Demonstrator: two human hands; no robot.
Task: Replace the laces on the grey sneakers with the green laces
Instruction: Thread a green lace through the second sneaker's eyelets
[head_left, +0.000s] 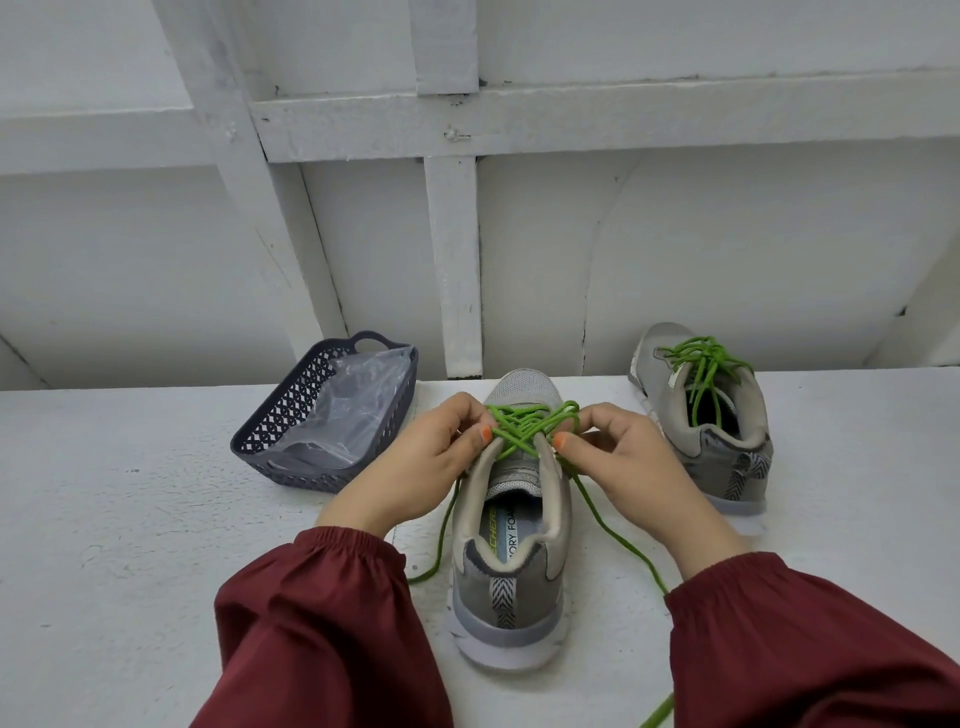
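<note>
On the white tabletop (130, 545), front & centre, the near grey sneaker (511, 571) stands heel toward the person, w/ the green lace (524, 423) criss-crossed over the upper eyelets. Left grip (421, 467) is curled tight on the lace at the left eyelet row, thumb & fingers pinching it. Right grip (628, 467) is clamped on it the same way at the right row. Both loose tails run down past the sneaker's sides toward the tabletop's front edge, the right one going out of view at the bottom. Second grey sneaker (711, 431), back right, is laced green & looks done. Grey basket (291, 421) w/ a plastic bag (363, 389) sits to the left.

Risks, prob.: neither hand steadies the sneaker, so a hard pull could drag or tip it. Uneven pulls would leave one tail short for tying. The right tail lies near the sleeve (779, 649) & could snag, yanking the crossings loose.
</note>
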